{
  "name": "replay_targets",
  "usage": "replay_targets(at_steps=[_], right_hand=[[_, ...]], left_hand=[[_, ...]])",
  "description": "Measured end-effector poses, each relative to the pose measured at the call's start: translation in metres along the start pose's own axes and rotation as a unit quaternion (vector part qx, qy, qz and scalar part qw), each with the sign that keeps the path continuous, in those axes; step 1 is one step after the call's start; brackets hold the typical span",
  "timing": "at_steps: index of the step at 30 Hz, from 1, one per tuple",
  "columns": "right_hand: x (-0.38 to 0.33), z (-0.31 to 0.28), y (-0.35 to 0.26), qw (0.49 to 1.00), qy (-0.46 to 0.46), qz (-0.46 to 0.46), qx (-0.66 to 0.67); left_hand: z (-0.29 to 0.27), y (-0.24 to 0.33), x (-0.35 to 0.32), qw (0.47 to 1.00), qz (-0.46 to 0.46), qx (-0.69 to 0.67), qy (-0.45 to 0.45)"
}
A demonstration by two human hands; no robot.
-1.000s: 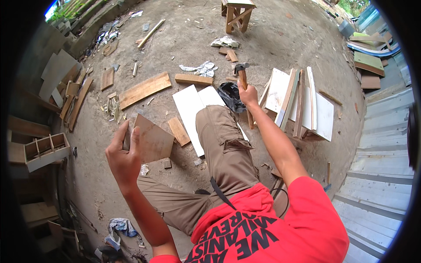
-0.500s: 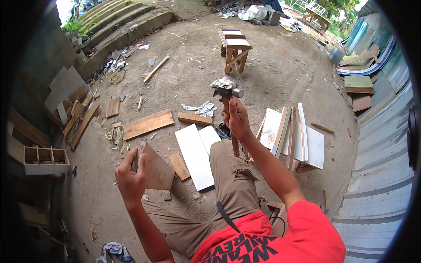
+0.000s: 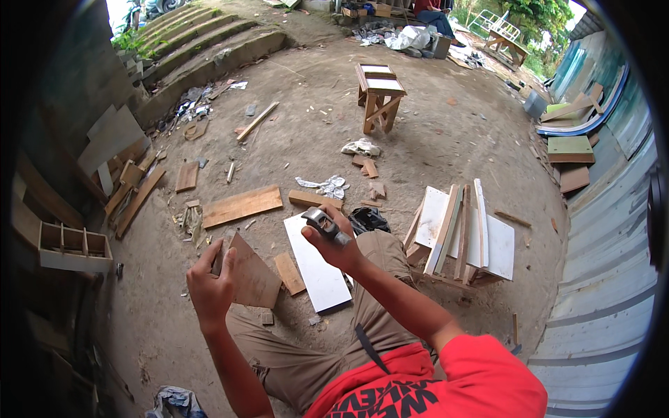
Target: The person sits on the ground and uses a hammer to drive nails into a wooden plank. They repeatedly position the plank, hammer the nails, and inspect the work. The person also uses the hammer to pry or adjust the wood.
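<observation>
My left hand (image 3: 207,287) grips the edge of a thin brown wooden panel (image 3: 251,273) and holds it upright above my left knee. My right hand (image 3: 337,244) is closed around the handle of a hammer (image 3: 322,223), whose dark metal head points up and to the left, above the panel. A white board (image 3: 317,266) lies on the dirt ground just beyond my knees, with a small brown wood block (image 3: 288,272) beside it.
A long plank (image 3: 242,205) and a short one (image 3: 315,200) lie ahead. To the right stands a low frame of slats on a white sheet (image 3: 460,240). A wooden stool (image 3: 380,97) stands farther off. A wooden crate (image 3: 73,247) and scrap boards lie at left; corrugated metal sheeting (image 3: 599,299) runs at right.
The right hand has brought the hammer down and back toward me, from raised over the far boards to just above the panel. The left hand keeps hold of the panel.
</observation>
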State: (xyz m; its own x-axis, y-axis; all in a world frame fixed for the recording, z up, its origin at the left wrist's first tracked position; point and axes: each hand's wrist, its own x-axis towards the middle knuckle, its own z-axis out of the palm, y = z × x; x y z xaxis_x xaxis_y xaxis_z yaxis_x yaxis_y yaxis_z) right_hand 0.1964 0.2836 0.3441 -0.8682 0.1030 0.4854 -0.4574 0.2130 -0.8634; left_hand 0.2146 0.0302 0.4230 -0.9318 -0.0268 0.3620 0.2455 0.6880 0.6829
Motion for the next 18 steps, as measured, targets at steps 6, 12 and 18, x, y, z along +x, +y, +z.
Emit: replay_targets(at_steps=[6,12,18], right_hand=[[-0.05,0.028,0.063,0.997,-0.05,0.051,0.017],[-0.064,0.045,0.088,0.986,-0.015,0.125,0.106],[-0.102,0.08,0.157,0.989,0.027,0.142,0.015]], left_hand=[[0.008,-0.002,-0.002,1.0,-0.001,-0.006,0.007],[0.01,0.001,-0.011,1.0,0.014,0.001,0.014],[0.013,0.007,-0.016,1.0,-0.009,0.0,0.003]])
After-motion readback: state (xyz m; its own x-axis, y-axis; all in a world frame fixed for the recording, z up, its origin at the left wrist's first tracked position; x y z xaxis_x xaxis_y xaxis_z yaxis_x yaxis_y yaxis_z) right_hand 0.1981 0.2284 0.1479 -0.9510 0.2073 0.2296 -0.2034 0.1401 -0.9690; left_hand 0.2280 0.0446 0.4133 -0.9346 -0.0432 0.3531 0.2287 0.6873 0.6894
